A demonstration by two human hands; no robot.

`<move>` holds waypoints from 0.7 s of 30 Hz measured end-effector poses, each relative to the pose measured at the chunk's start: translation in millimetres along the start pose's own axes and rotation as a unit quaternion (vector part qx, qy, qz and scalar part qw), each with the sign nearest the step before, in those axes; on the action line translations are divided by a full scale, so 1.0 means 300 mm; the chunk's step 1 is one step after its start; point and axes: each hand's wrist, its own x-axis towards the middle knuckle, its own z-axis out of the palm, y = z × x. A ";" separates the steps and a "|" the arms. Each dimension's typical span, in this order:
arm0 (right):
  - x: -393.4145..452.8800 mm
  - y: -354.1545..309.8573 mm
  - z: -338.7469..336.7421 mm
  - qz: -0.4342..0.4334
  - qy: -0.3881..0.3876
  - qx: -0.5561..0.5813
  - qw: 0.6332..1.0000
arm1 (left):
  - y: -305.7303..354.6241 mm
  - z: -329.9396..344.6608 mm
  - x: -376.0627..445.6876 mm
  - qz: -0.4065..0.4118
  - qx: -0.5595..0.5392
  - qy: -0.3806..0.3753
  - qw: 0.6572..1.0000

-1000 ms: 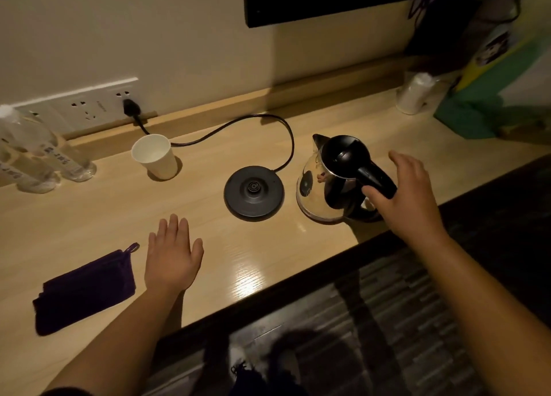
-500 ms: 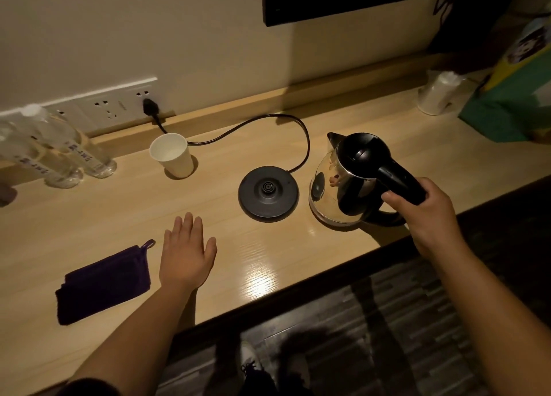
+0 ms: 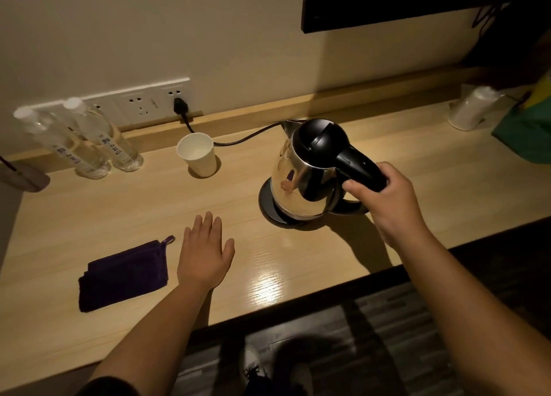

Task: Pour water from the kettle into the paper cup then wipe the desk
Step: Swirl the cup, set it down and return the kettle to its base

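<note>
A steel kettle (image 3: 301, 184) with a black lid and handle hangs above its black round base (image 3: 269, 209), spout toward the wall. My right hand (image 3: 384, 199) grips the kettle's handle. A white paper cup (image 3: 197, 155) stands upright to the kettle's left, near the wall. A folded dark purple cloth (image 3: 123, 275) lies at the front left of the wooden desk (image 3: 283, 276). Just right of the cloth my left hand (image 3: 205, 254) rests flat on the desk, fingers apart, holding nothing.
Two clear water bottles (image 3: 89, 139) stand at the back left by a wall socket strip (image 3: 149, 102), where the base's black cord (image 3: 238, 141) is plugged in. A white roll (image 3: 474, 108) and a green bag (image 3: 524, 133) sit at the back right. A dark screen (image 3: 387, 2) hangs above.
My right hand closed on the kettle's handle, lifted the kettle and carried it left over its base. The left hand stayed flat on the desk.
</note>
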 end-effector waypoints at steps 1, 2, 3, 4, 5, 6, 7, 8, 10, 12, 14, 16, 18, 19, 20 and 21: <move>0.006 -0.003 0.019 -0.001 -0.008 -0.002 1.000 | -0.001 0.001 0.000 0.000 -0.001 -0.001 1.000; 0.011 -0.006 0.036 -0.003 -0.014 -0.003 1.000 | -0.003 0.002 -0.001 -0.001 -0.001 -0.003 1.000; 0.016 -0.006 0.051 -0.004 -0.019 -0.003 1.000 | -0.006 0.004 -0.002 -0.002 -0.002 -0.004 1.000; 0.020 -0.006 0.064 -0.004 -0.023 -0.005 1.000 | -0.008 0.005 -0.003 -0.003 -0.004 -0.005 1.000; 0.023 -0.004 0.074 -0.004 -0.026 -0.009 1.000 | -0.009 0.006 -0.002 -0.004 -0.004 -0.004 1.000; 0.027 -0.003 0.083 -0.004 -0.028 -0.013 1.000 | -0.010 0.007 -0.002 -0.004 -0.005 -0.002 1.000; 0.030 -0.001 0.090 -0.005 -0.029 -0.016 0.999 | -0.010 0.008 -0.001 -0.004 -0.005 -0.001 1.000; 0.033 0.001 0.095 -0.006 -0.030 -0.019 0.999 | -0.011 0.008 0.001 -0.003 -0.004 0.000 1.000; 0.039 0.006 0.105 -0.004 -0.035 -0.024 0.999 | -0.013 0.010 0.001 -0.004 -0.001 0.002 1.000; 0.043 0.014 0.116 -0.001 -0.041 -0.032 0.999 | -0.016 0.012 -0.001 -0.005 -0.005 0.002 1.000; 0.044 0.024 0.126 0.001 -0.045 -0.040 0.998 | -0.017 0.015 -0.002 -0.005 -0.004 0.001 1.000; 0.043 0.031 0.130 0.003 -0.040 -0.037 0.999 | -0.019 0.016 -0.001 -0.005 -0.001 0.001 1.000; 0.043 0.035 0.131 0.002 -0.034 -0.032 0.999 | -0.021 0.016 0.000 -0.006 0.001 0.001 1.000; 0.044 0.036 0.131 0.003 -0.033 -0.034 0.999 | -0.022 0.016 0.001 -0.007 0.000 0.001 1.000; 0.044 0.037 0.129 0.003 -0.035 -0.037 0.999 | -0.023 0.017 0.001 -0.007 -0.001 0.000 1.000; 0.044 0.039 0.130 0.003 -0.038 -0.042 0.998 | -0.024 0.018 0.002 -0.007 -0.003 -0.001 1.000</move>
